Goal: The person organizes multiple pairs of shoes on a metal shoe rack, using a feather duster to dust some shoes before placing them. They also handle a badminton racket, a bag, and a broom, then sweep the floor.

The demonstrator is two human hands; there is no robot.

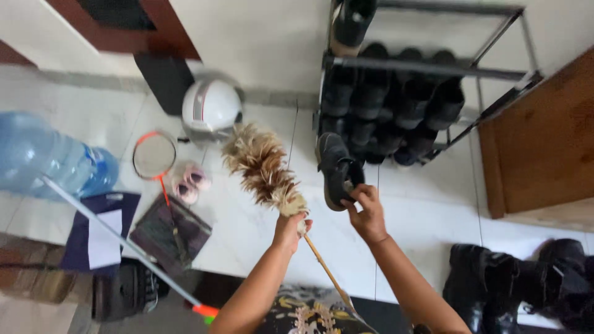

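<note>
Beyond the fingers stands a metal shoe rack filled with dark shoes, and well off to their left lie a blue water jug and a white helmet. The right hand has its fingers clamped on the heel of a black shoe, held up just before the rack. The left hand is closed around the wooden handle of a feather duster, whose plumes rise just beyond its fingers, beside the shoe.

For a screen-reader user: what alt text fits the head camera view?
Seen from above, a person's left hand holds a feather duster while the right hand grips a dark shoe beside a metal shoe rack on a white tiled floor.
</note>
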